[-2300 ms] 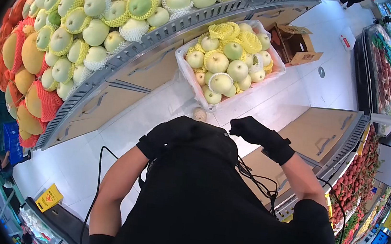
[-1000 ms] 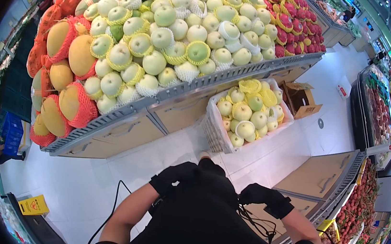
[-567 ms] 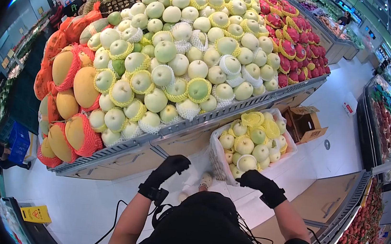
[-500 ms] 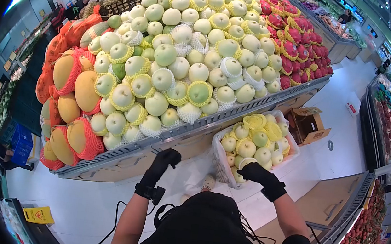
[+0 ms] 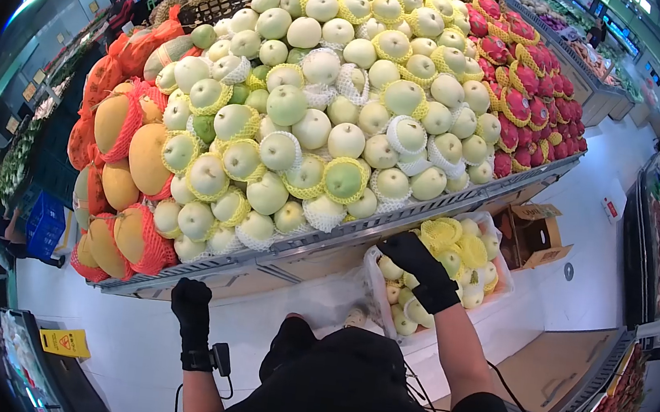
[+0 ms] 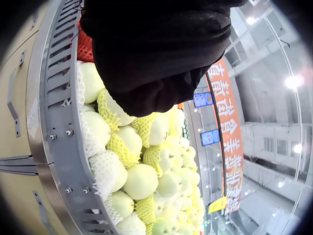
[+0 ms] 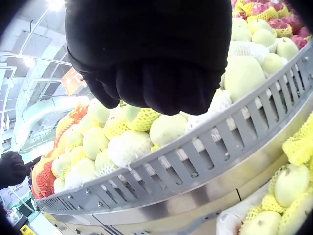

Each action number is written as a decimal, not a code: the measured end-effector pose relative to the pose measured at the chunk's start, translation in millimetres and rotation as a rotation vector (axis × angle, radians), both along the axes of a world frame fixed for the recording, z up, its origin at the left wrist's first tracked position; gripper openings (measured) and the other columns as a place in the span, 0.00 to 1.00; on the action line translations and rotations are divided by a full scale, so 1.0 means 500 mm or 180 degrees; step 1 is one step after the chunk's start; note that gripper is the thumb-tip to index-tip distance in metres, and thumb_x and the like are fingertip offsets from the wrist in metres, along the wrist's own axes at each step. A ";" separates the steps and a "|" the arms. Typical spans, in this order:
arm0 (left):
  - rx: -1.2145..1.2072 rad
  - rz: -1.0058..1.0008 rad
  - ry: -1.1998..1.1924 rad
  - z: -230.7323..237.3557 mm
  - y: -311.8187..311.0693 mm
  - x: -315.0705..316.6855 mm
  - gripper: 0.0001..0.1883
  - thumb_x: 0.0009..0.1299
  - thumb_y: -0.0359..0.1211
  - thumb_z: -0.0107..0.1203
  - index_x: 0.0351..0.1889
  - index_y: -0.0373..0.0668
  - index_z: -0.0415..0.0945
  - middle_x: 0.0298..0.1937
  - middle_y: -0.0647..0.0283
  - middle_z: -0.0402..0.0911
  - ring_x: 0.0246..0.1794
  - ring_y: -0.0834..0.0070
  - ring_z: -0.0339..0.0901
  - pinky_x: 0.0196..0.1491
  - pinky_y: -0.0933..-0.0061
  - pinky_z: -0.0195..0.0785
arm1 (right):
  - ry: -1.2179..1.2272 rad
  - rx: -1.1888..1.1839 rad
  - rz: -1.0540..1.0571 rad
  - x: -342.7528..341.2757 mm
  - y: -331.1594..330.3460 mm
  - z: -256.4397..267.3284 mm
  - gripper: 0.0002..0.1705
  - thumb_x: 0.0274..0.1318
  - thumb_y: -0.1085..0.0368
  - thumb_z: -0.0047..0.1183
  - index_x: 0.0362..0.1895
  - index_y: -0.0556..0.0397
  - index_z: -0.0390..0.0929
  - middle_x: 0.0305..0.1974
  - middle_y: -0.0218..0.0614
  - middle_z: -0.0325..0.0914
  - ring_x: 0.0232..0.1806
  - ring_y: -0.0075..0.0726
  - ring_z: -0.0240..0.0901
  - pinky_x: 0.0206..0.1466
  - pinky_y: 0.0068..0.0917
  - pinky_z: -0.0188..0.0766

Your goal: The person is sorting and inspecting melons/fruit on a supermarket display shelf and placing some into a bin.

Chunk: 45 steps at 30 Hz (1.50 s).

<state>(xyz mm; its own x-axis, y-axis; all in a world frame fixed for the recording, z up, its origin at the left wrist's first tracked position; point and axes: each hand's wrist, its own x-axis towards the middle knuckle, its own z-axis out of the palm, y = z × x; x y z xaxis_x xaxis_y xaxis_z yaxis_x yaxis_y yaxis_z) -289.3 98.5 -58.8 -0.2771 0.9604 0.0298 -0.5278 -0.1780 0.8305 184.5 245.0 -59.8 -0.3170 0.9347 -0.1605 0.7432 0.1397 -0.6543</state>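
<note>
My left hand (image 5: 190, 308), in a black glove, hangs beside the grey slotted front rail (image 5: 293, 244) of a fruit stand, its fingers loosely curled around nothing. My gloved right hand (image 5: 418, 266) reaches over the near-left part of a lined crate (image 5: 505, 287) on the floor. Its fingers (image 7: 159, 90) bend downward in the right wrist view, with no fruit seen in them; the palm is hidden. Heaped on the stand are pale green pears (image 5: 312, 129), many in yellow or white foam nets. More pears (image 5: 404, 325) and loose yellow nets (image 5: 441, 233) fill the crate.
Melons in red nets (image 5: 139, 237) lie at the stand's left end, dragon fruit (image 5: 526, 90) at its right. An open cardboard box (image 5: 534, 237) stands beyond the crate. Cabinets (image 5: 564, 363) stand at right, a yellow floor sign (image 5: 64, 342) at left. Cables hang by my body.
From close to my body, both hands have moved apart and forward, the left toward the melon end, the right over the crate. The view has swung up toward the stand.
</note>
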 end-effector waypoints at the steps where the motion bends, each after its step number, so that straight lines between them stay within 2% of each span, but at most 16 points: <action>1: -0.0098 0.0233 -0.0387 -0.006 0.005 -0.014 0.19 0.74 0.40 0.41 0.20 0.51 0.52 0.19 0.73 0.49 0.19 0.79 0.50 0.26 0.74 0.47 | 0.0067 0.0259 -0.0046 -0.012 0.011 0.028 0.23 0.56 0.50 0.54 0.23 0.60 0.79 0.25 0.55 0.76 0.29 0.56 0.75 0.37 0.43 0.70; 4: 0.0390 0.0086 -0.0912 0.008 0.058 -0.030 0.21 0.75 0.43 0.41 0.19 0.51 0.52 0.17 0.72 0.49 0.19 0.79 0.50 0.25 0.73 0.47 | 0.0271 0.0415 -0.0490 -0.047 0.056 0.061 0.23 0.56 0.50 0.55 0.23 0.60 0.79 0.22 0.54 0.74 0.24 0.55 0.72 0.33 0.42 0.67; 5: 0.0550 -0.0004 -0.1152 0.017 0.077 -0.032 0.20 0.75 0.44 0.40 0.20 0.50 0.55 0.18 0.72 0.51 0.20 0.78 0.51 0.25 0.73 0.48 | 0.0924 0.0539 -0.0824 -0.062 0.070 0.052 0.26 0.57 0.52 0.56 0.18 0.63 0.73 0.12 0.43 0.67 0.17 0.32 0.58 0.27 0.37 0.62; 6: 0.0709 -0.0108 -0.1385 0.034 0.103 -0.031 0.20 0.76 0.45 0.40 0.22 0.50 0.57 0.19 0.71 0.52 0.20 0.78 0.52 0.25 0.74 0.49 | 0.0959 0.0869 -0.0808 -0.066 0.090 0.060 0.25 0.59 0.54 0.54 0.17 0.62 0.72 0.12 0.38 0.65 0.18 0.26 0.58 0.26 0.35 0.60; 10: 0.1159 -0.0634 -0.1661 0.101 0.225 -0.034 0.18 0.76 0.48 0.39 0.43 0.45 0.70 0.34 0.66 0.71 0.27 0.76 0.65 0.31 0.75 0.62 | 0.2334 0.0281 -0.1433 -0.104 0.127 0.127 0.14 0.63 0.58 0.51 0.34 0.57 0.78 0.23 0.31 0.76 0.21 0.22 0.67 0.27 0.24 0.65; 12: 0.1304 -0.0733 -0.1606 0.134 0.273 -0.023 0.28 0.75 0.50 0.38 0.68 0.45 0.58 0.62 0.56 0.68 0.44 0.72 0.72 0.45 0.73 0.69 | 0.3190 0.0577 -0.1260 -0.129 0.142 0.144 0.13 0.64 0.60 0.49 0.44 0.57 0.76 0.31 0.34 0.79 0.23 0.23 0.70 0.28 0.24 0.68; 15: 0.1494 -0.0571 -0.1820 0.172 0.345 0.002 0.34 0.73 0.50 0.40 0.75 0.49 0.48 0.76 0.52 0.49 0.66 0.62 0.59 0.65 0.61 0.57 | 0.3642 0.0837 -0.1095 -0.144 0.172 0.134 0.20 0.67 0.63 0.43 0.59 0.59 0.67 0.48 0.43 0.77 0.40 0.37 0.78 0.41 0.30 0.76; 17: 0.1653 -0.0627 -0.2209 0.190 0.383 0.017 0.34 0.73 0.52 0.42 0.73 0.49 0.53 0.74 0.52 0.53 0.69 0.57 0.56 0.73 0.55 0.45 | 0.3960 0.0907 -0.1081 -0.156 0.188 0.116 0.24 0.68 0.63 0.39 0.65 0.59 0.60 0.56 0.46 0.72 0.52 0.48 0.75 0.52 0.37 0.77; 20: 0.1603 -0.0542 -0.2556 0.207 0.416 0.022 0.33 0.70 0.53 0.50 0.68 0.45 0.62 0.68 0.47 0.60 0.69 0.52 0.55 0.74 0.50 0.41 | 0.4428 0.0905 -0.1088 -0.197 0.183 0.136 0.23 0.70 0.63 0.39 0.66 0.55 0.60 0.58 0.42 0.70 0.56 0.42 0.73 0.57 0.37 0.74; 21: 0.1442 -0.0362 -0.2415 0.206 0.427 0.018 0.33 0.69 0.54 0.50 0.66 0.45 0.64 0.67 0.47 0.62 0.68 0.51 0.56 0.73 0.50 0.42 | 0.3914 0.1010 -0.0955 -0.205 0.181 0.139 0.25 0.69 0.66 0.36 0.68 0.55 0.53 0.63 0.45 0.64 0.59 0.45 0.70 0.58 0.40 0.74; 25: 0.1455 0.0036 -0.1987 0.188 0.466 0.018 0.24 0.77 0.50 0.39 0.59 0.41 0.67 0.60 0.45 0.67 0.60 0.49 0.66 0.69 0.44 0.52 | 0.4295 0.0400 -0.0987 -0.255 0.185 0.146 0.25 0.69 0.63 0.39 0.67 0.54 0.57 0.60 0.45 0.68 0.55 0.47 0.73 0.55 0.38 0.75; 32: 0.1489 0.1015 -0.1152 0.219 0.532 0.065 0.24 0.76 0.49 0.40 0.60 0.42 0.64 0.59 0.48 0.68 0.58 0.54 0.67 0.65 0.50 0.57 | 0.4125 -0.1369 0.0058 -0.475 0.121 0.158 0.29 0.65 0.62 0.47 0.67 0.52 0.55 0.54 0.44 0.73 0.48 0.41 0.77 0.50 0.37 0.78; 36: 0.1496 0.1648 -0.0672 0.261 0.539 0.096 0.17 0.74 0.39 0.43 0.57 0.41 0.66 0.47 0.57 0.73 0.46 0.69 0.72 0.51 0.62 0.70 | 0.2943 -0.1256 0.0224 -0.583 0.046 0.203 0.37 0.57 0.53 0.60 0.63 0.59 0.60 0.46 0.41 0.76 0.45 0.30 0.75 0.44 0.28 0.75; 40: 0.1556 0.1807 0.0587 0.273 0.546 0.087 0.16 0.77 0.39 0.42 0.56 0.41 0.67 0.39 0.61 0.77 0.29 0.77 0.73 0.32 0.75 0.72 | 0.2429 -0.1153 -0.0063 -0.594 0.037 0.250 0.26 0.56 0.51 0.59 0.50 0.58 0.73 0.32 0.32 0.77 0.31 0.22 0.73 0.34 0.23 0.71; 43: 0.1260 0.1590 0.2071 0.287 0.528 0.106 0.12 0.74 0.30 0.48 0.54 0.40 0.71 0.38 0.65 0.79 0.29 0.84 0.72 0.27 0.82 0.67 | 0.2333 -0.0946 -0.0092 -0.597 0.042 0.245 0.23 0.56 0.50 0.60 0.44 0.57 0.74 0.29 0.30 0.77 0.27 0.21 0.72 0.32 0.23 0.69; 45: 0.1186 0.1523 0.2080 0.295 0.523 0.108 0.12 0.73 0.30 0.51 0.52 0.39 0.74 0.37 0.64 0.80 0.32 0.81 0.75 0.33 0.79 0.69 | 0.2319 -0.0971 -0.0109 -0.596 0.039 0.254 0.23 0.56 0.50 0.59 0.43 0.57 0.74 0.28 0.29 0.77 0.27 0.21 0.72 0.32 0.23 0.69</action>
